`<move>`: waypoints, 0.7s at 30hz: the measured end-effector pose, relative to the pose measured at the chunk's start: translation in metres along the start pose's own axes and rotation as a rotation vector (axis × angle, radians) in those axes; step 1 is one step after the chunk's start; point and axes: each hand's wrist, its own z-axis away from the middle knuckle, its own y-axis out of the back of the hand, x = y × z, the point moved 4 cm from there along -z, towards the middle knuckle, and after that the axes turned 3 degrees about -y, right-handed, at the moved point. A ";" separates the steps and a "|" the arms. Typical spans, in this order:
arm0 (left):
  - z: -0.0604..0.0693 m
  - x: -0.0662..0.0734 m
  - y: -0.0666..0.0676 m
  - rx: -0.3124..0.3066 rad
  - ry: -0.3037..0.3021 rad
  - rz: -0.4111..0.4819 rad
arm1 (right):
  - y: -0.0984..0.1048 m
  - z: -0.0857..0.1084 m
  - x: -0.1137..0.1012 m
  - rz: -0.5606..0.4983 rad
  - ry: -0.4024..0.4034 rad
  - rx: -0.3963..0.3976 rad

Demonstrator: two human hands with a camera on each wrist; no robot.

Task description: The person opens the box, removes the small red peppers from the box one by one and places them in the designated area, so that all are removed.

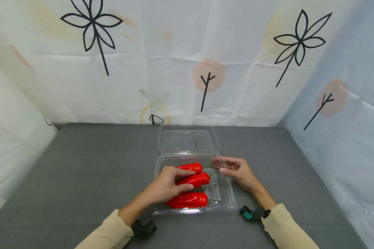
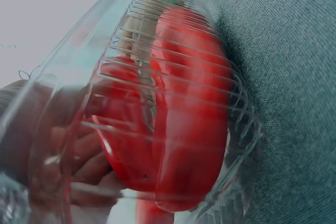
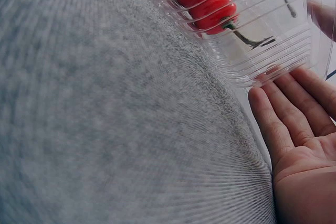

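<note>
A clear plastic clamshell box [image 1: 227, 199] holds three red peppers with green stems. My left hand [image 1: 166, 185] reaches over its left side and grips the middle red pepper [image 1: 200, 180] between thumb and fingers. The back red pepper [image 1: 197, 167] lies just beyond it. Nearest me lies the front red pepper [image 1: 191, 199]; the left wrist view shows a pepper [image 2: 197, 114] through the ribbed wall. At the box's right edge is my right hand [image 1: 238, 171], its fingers extended. The right wrist view has the fingertips [image 3: 258, 97] at the clear wall.
The hinged lid [image 1: 188, 141] lies folded back behind the box. A grey cloth [image 1: 106, 166] covers the table. White printed fabric [image 1: 174, 76] hangs behind and along both sides. Dark devices are strapped to both wrists.
</note>
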 end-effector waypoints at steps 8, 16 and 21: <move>0.001 -0.001 0.003 0.030 -0.018 0.071 | 0.000 0.000 0.001 0.023 -0.017 0.017; 0.002 0.000 0.007 0.043 -0.027 0.180 | 0.000 0.001 0.001 0.033 -0.024 0.022; 0.004 0.003 0.011 0.055 -0.009 0.242 | -0.001 0.001 -0.001 0.031 0.000 0.008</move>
